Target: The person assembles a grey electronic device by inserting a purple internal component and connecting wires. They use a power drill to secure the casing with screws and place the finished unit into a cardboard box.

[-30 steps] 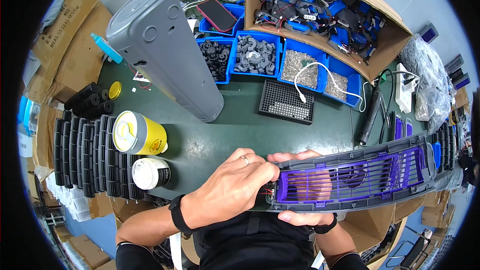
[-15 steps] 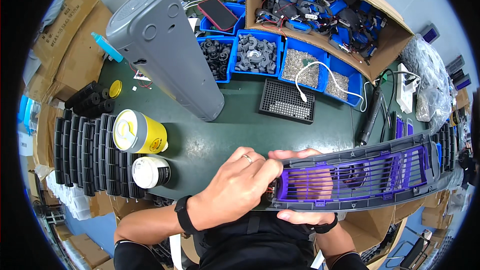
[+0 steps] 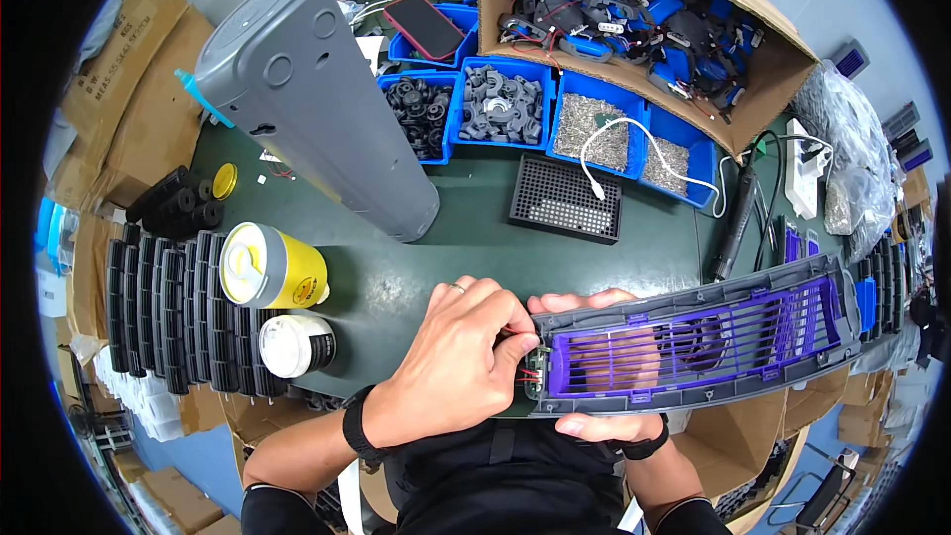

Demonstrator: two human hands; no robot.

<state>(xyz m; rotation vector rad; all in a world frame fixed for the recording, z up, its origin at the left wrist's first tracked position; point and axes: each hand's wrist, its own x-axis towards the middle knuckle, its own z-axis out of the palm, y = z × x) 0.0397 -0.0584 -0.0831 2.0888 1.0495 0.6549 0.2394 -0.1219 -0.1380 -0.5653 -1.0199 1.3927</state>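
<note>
A long grey plastic panel (image 3: pixel 693 309) with a purple slatted grille (image 3: pixel 693 347) lies across my lap edge of the green table, running to the right. My right hand (image 3: pixel 604 362) grips it from underneath, fingers showing through the slats and thumb at its lower rim. My left hand (image 3: pixel 451 367) rests at the panel's left end, fingertips pinched on small red wires and a part tucked into that end. A ring is on the left hand and a dark band on each wrist.
A tall grey housing (image 3: pixel 307 89) lies tilted at the back left. Blue bins (image 3: pixel 515 109) of small parts, a black grid tray (image 3: pixel 567 198), a cardboard box (image 3: pixel 644 10) of blue parts, a yellow can (image 3: pixel 272 266), a white-lidded jar (image 3: pixel 295 345), stacked black panels (image 3: pixel 168 307) and an electric screwdriver (image 3: pixel 738 223) surround the green table (image 3: pixel 466 238).
My left hand's fingers have curled tighter onto the panel's left end. The panel has shifted slightly right and levelled a little.
</note>
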